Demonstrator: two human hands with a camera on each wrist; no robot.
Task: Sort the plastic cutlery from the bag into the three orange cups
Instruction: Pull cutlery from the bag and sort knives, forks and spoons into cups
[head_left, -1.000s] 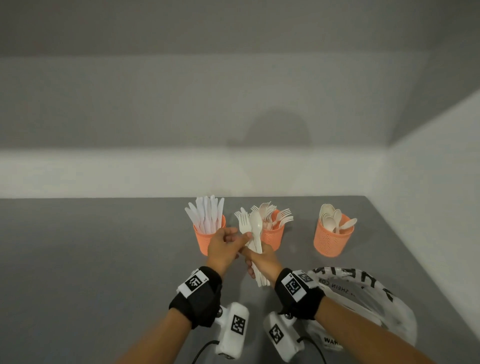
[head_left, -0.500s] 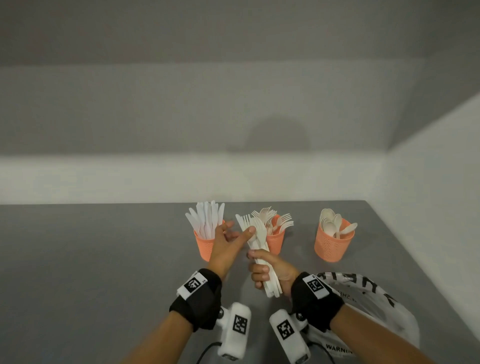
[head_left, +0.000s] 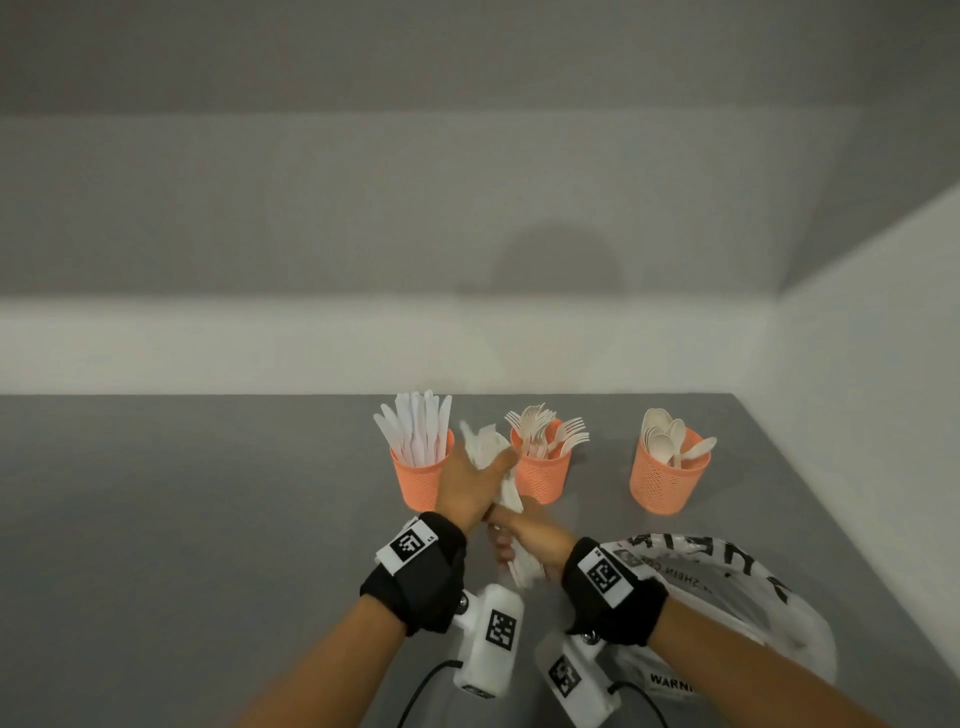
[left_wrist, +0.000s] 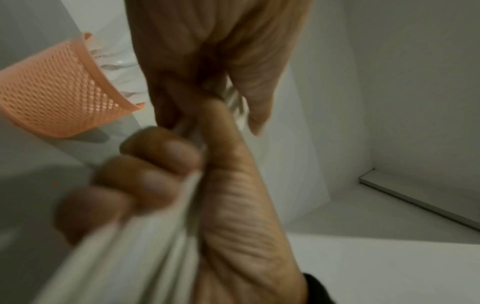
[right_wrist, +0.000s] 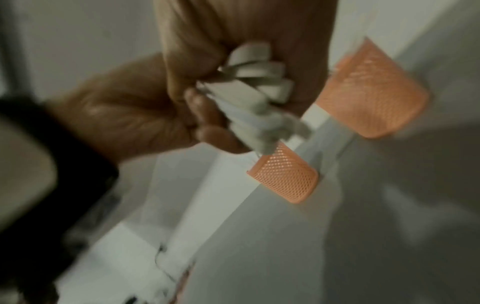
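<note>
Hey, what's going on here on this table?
A person is sorting white plastic cutlery into three orange mesh cups on a gray table. The right hand grips a mixed bundle of cutlery by the handles while the left hand holds its upper end, in front of the cups. The left cup holds knives, the middle cup forks and the right cup spoons. The plastic bag lies by the right arm.

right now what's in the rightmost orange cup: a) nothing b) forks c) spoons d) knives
c, rounded spoon bowls stick up from the rightmost orange cup, while the knives and forks stand in the other two.
</note>
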